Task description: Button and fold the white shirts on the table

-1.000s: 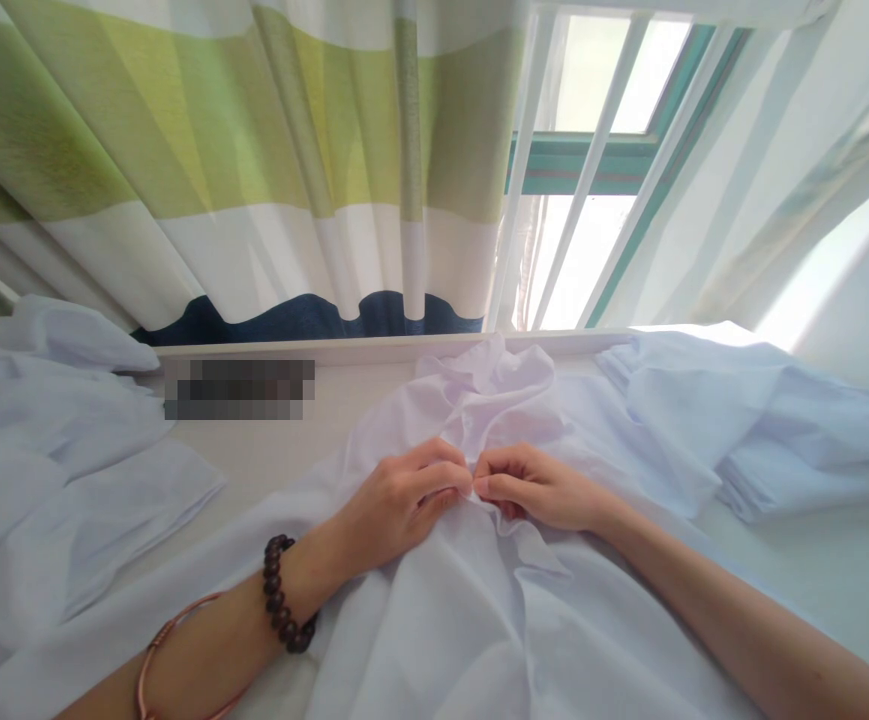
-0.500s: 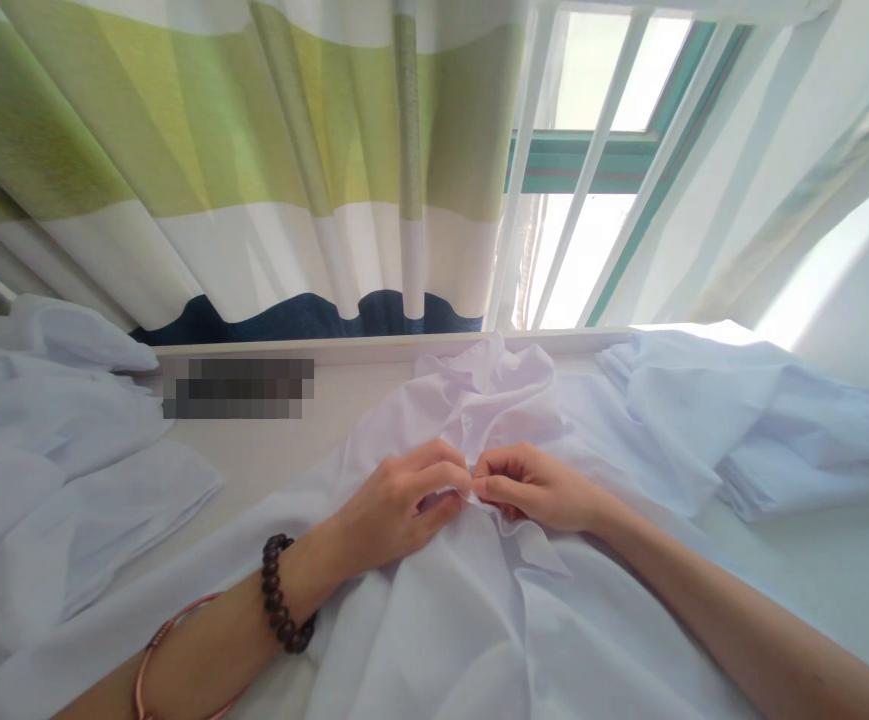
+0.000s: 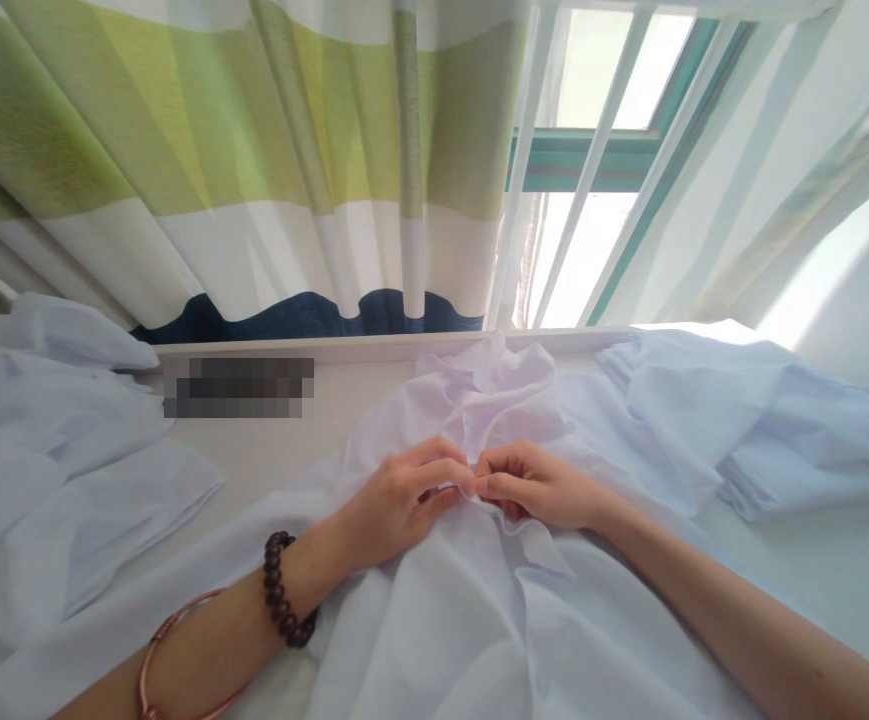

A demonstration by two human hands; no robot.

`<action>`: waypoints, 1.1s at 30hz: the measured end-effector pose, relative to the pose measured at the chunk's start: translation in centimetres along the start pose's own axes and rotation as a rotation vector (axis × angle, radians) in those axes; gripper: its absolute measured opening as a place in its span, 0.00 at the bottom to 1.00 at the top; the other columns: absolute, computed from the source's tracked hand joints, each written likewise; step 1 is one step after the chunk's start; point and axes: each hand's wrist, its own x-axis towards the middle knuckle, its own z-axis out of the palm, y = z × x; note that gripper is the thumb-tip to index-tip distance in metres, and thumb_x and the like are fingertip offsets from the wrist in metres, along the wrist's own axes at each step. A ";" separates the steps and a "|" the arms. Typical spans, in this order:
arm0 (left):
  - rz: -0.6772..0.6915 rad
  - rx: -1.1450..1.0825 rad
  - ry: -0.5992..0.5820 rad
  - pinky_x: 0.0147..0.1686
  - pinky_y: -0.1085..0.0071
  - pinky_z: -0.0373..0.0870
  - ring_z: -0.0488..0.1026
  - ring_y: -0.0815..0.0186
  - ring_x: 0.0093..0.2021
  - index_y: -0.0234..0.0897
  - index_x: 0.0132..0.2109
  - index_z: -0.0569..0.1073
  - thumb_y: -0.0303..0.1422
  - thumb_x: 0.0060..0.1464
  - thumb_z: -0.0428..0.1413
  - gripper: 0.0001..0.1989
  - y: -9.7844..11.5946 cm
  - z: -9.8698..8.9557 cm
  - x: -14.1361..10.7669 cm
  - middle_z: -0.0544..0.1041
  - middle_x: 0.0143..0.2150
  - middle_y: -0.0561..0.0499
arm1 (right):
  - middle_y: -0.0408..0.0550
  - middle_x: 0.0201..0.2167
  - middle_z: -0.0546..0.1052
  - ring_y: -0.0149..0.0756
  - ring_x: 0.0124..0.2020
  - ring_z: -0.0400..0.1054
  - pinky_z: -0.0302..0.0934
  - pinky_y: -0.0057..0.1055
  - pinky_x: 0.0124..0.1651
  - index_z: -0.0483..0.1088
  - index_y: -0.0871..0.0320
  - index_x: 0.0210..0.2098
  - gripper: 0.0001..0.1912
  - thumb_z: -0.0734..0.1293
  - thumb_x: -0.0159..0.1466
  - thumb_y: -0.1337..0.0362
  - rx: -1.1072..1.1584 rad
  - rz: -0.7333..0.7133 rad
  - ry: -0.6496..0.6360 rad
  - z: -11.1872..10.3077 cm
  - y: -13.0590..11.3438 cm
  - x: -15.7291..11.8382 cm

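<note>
At the frame's centre, the left hand (image 3: 408, 503) and right hand (image 3: 539, 487) meet at the fingertips, both pinching the white garment (image 3: 449, 620), which spreads across the lower middle.

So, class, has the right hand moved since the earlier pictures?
No: against the window frame, the right hand shows no clear shift either way, its fingers at the white cloth as before.

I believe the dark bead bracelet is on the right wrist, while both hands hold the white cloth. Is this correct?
Wrong wrist: the head view shows the bracelet on the left wrist. The left hand and right hand do hold the cloth.
</note>
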 end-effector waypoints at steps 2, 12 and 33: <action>-0.002 -0.012 0.005 0.41 0.74 0.68 0.71 0.69 0.39 0.37 0.38 0.71 0.24 0.61 0.51 0.06 0.0 0.0 0.1 0.71 0.40 0.49 | 0.36 0.16 0.62 0.23 0.18 0.53 0.48 0.23 0.21 0.64 0.59 0.23 0.11 0.62 0.61 0.62 0.008 0.006 0.003 0.0 -0.1 0.0; -0.029 0.040 0.041 0.28 0.77 0.65 0.62 0.77 0.25 0.37 0.37 0.70 0.23 0.57 0.53 0.05 0.2 0.2 -0.1 0.64 0.47 0.49 | 0.36 0.16 0.61 0.24 0.18 0.54 0.48 0.23 0.21 0.65 0.59 0.24 0.12 0.63 0.62 0.60 0.011 -0.018 0.016 0.0 0.3 0.0; -0.549 -0.160 -0.089 0.23 0.77 0.60 0.67 0.71 0.23 0.33 0.25 0.70 0.35 0.56 0.51 0.14 0.7 0.0 0.6 0.75 0.22 0.53 | 0.40 0.23 0.67 0.27 0.24 0.58 0.52 0.23 0.29 0.64 0.58 0.28 0.09 0.60 0.66 0.66 -0.604 -0.353 0.263 2.0 0.6 -0.5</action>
